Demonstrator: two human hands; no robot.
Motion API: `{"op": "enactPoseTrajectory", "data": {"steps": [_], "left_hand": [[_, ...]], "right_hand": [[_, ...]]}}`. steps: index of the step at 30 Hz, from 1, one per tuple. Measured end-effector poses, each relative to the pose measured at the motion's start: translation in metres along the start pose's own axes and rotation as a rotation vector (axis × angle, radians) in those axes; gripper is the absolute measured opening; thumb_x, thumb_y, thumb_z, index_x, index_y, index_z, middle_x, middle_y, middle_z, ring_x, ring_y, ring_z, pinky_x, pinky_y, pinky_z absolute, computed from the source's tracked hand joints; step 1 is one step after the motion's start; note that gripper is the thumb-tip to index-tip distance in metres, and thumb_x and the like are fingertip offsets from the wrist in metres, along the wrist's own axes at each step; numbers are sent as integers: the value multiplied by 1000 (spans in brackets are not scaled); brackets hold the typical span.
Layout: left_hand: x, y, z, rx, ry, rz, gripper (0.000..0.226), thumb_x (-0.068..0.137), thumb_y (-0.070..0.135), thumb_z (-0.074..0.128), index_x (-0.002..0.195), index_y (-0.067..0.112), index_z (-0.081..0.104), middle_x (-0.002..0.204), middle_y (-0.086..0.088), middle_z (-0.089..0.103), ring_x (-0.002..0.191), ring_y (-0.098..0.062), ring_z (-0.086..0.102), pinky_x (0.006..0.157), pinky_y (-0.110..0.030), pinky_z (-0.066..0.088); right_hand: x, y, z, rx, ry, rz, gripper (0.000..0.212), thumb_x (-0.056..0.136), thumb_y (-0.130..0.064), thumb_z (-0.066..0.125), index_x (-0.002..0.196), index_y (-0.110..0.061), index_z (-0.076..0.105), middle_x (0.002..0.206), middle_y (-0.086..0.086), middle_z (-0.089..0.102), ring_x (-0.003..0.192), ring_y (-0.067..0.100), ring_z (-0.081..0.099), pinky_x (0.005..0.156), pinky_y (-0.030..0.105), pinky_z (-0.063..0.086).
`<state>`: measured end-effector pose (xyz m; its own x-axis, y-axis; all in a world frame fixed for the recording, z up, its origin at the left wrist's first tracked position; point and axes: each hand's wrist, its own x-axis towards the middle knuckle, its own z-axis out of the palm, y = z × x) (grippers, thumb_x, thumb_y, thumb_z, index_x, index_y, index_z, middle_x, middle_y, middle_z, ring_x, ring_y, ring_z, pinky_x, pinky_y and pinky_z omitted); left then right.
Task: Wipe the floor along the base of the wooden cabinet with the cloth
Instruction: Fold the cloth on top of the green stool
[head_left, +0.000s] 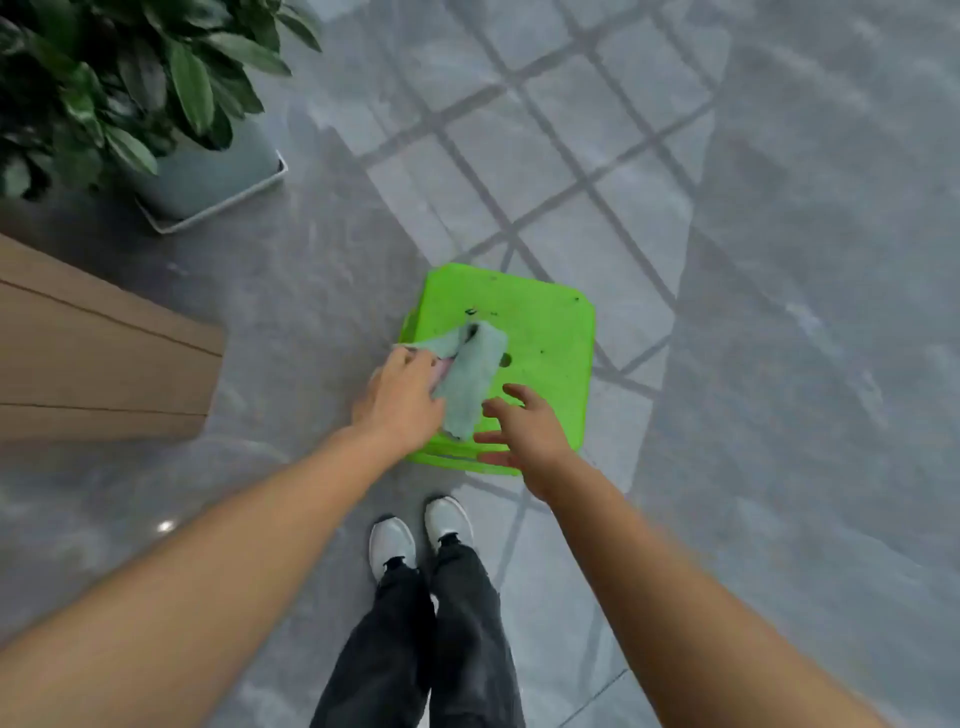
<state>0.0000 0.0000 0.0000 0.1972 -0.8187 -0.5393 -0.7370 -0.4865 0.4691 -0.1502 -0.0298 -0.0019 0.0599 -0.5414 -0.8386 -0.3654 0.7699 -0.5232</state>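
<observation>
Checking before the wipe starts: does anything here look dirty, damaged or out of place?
Yes. The green stool has dark specks and smudges on its seat. The left hand holds the cloth over that seat, not at the wooden cabinet base. The right hand is open beside it.

Before you, one bright green plastic stool (524, 332), square-topped, standing on the floor just ahead of your feet, its seat marked with small dark specks and one small round hole; at upper left, one potted plant (98, 78) with broad dark green leaves, set in a pale grey-green pot (208, 171) that stands in a white square tray (228, 205); below you, a pair of light grey shoes (418, 535) side by side; above them, dark trouser legs (431, 634) running down to the lower edge of your view.
</observation>
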Motion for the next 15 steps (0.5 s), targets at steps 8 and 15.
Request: {"op": "enactPoseTrajectory", "data": {"steps": [8, 15], "left_hand": [[91, -43, 84, 54, 279, 104, 79, 68, 56, 68, 136, 23, 46, 139, -2, 49, 116, -36, 41, 95, -49, 43], [63, -67, 96, -205, 432, 6, 73, 62, 67, 62, 120, 22, 60, 116, 0, 59, 113, -28, 45, 88, -41, 35]], "right_hand": [[142, 12, 25, -413, 313, -608, 75, 78, -19, 74, 146, -17, 42, 121, 10, 48, 103, 26, 57, 100, 33, 45], [136, -20, 40, -335, 25, -537, 30, 77, -31, 80, 81, -3, 70, 71, 6, 65, 66, 13, 53, 61, 34, 45]]}}
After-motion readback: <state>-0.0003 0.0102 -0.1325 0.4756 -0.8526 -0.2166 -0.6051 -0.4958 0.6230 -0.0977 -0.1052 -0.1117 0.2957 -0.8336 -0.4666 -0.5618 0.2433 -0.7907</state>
